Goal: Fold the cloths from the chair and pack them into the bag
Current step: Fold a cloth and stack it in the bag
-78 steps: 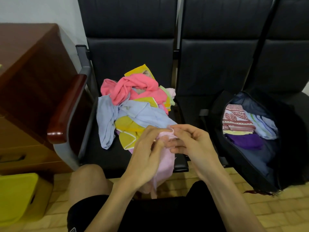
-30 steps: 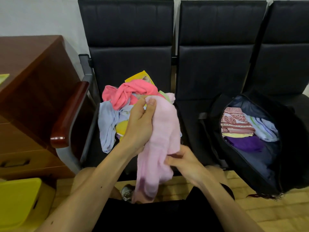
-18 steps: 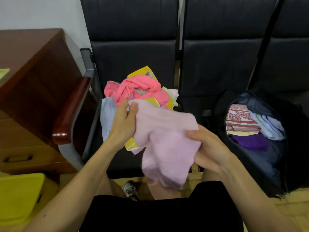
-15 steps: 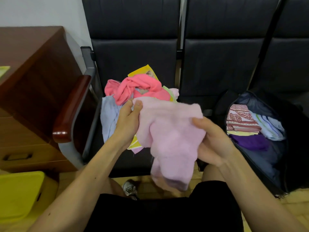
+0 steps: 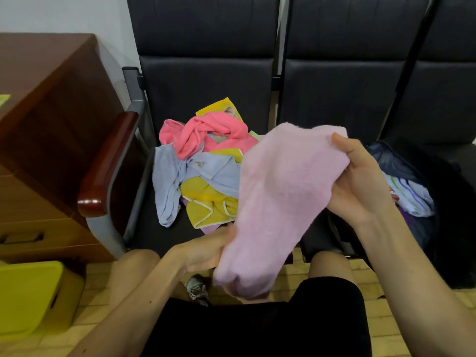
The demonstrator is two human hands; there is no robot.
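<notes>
The left hand [image 5: 203, 251] grips the lower end of a fluffy pale pink terry cloth [image 5: 280, 197], held above the front edge of the black padded chair [image 5: 206, 83]. A crumpled heap of pink, blue and yellow cloths [image 5: 203, 173] lies on its seat. The right hand [image 5: 360, 186] pinches the cloth's upper corner. Behind it, an open dark fabric bag [image 5: 450, 202] holds a folded striped cloth [image 5: 412, 199].

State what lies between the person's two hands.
The pale pink cloth spans it, held low by the left hand and high by the right hand, in the head view.
</notes>
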